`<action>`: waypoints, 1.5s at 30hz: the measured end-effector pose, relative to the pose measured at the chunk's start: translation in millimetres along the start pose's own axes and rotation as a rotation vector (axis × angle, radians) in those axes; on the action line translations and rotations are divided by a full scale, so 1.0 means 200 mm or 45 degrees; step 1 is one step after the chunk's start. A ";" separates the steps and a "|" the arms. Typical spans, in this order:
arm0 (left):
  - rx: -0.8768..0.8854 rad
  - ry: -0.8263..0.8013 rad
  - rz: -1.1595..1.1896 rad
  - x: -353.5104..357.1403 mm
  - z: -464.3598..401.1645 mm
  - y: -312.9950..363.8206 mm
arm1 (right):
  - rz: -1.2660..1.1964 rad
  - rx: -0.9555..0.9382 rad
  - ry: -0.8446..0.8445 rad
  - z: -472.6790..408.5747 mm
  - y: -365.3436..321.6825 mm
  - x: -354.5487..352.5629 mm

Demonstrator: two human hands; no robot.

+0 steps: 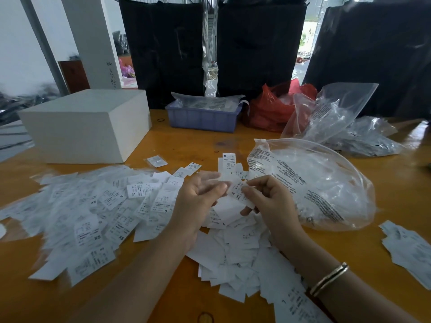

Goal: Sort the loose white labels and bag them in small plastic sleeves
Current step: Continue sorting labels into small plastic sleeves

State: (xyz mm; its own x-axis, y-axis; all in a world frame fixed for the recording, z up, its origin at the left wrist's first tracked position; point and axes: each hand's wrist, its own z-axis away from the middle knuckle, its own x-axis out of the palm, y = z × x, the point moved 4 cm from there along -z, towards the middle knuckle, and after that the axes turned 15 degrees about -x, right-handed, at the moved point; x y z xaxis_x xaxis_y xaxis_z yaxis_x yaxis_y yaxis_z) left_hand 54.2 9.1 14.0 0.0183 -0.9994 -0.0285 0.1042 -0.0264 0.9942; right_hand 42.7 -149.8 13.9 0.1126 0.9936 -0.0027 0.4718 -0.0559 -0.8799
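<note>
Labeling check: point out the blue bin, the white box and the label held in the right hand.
blue bin [202,121]: head view, front wall.
white box [79,130]: head view, front face.
label [238,194]: head view, printed middle, by the S.
</note>
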 end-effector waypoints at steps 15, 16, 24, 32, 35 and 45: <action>-0.094 -0.086 0.071 -0.02 -0.05 -0.04 | -0.245 0.070 0.037 -0.01 0.02 0.00; -0.090 -0.090 0.075 -0.02 -0.04 -0.04 | -0.236 0.071 0.058 -0.01 0.02 0.00; -0.027 -0.133 -0.106 0.00 -0.01 -0.01 | -0.042 -0.039 -0.019 -0.01 0.02 0.01; 0.041 -0.114 -0.263 -0.02 0.00 0.01 | 0.085 -0.050 -0.310 0.01 -0.01 0.06; 0.131 -0.006 -0.359 -0.04 -0.02 0.03 | 0.163 -0.219 -0.146 -0.02 -0.06 0.00; 0.362 0.713 -0.836 -0.22 -0.05 0.07 | 1.460 -0.022 0.214 -0.15 0.04 -0.51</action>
State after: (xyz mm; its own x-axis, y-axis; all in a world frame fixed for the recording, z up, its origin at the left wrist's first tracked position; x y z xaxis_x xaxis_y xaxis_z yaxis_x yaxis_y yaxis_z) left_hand 65.0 53.7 28.2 0.5306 -0.6269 -0.5705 0.0161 -0.6654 0.7463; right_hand 61.6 -253.6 21.5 0.5962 0.3332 -0.7304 0.0293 -0.9182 -0.3949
